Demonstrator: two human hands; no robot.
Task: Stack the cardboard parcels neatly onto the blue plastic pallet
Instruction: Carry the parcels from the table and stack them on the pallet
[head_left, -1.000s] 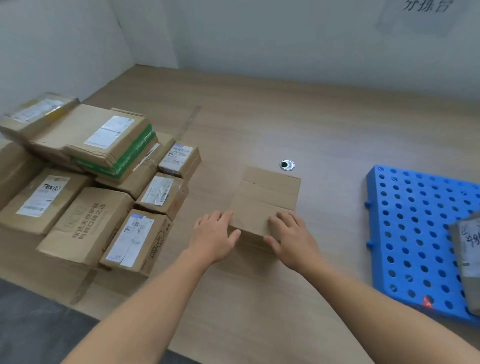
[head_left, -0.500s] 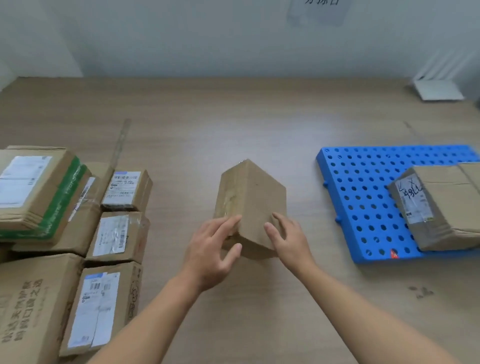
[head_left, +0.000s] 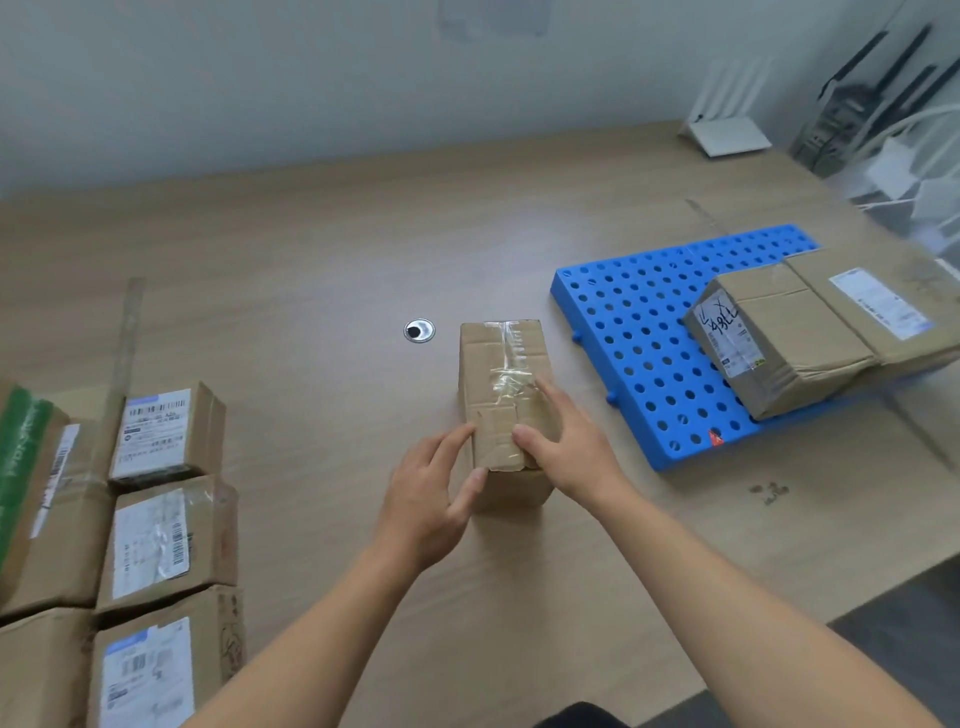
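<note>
Two hands clasp a small cardboard parcel (head_left: 501, 374) at its near end: the left hand (head_left: 434, 501) curls thumb and fingers round the near left corner, while the right hand (head_left: 569, 449) lays its thumb on the taped top and its fingers along the right side. The parcel is mid-table, just left of the blue plastic pallet (head_left: 631, 332), where two parcels (head_left: 779, 348) lie side by side; whether it is clear of the wooden table (head_left: 311, 260) cannot be told. It looks light and stiff, though the glossy tape may be slippery, so bare cardboard on opposite side faces seems the surest hold. Waiting parcels (head_left: 156, 431) crowd the far left.
</note>
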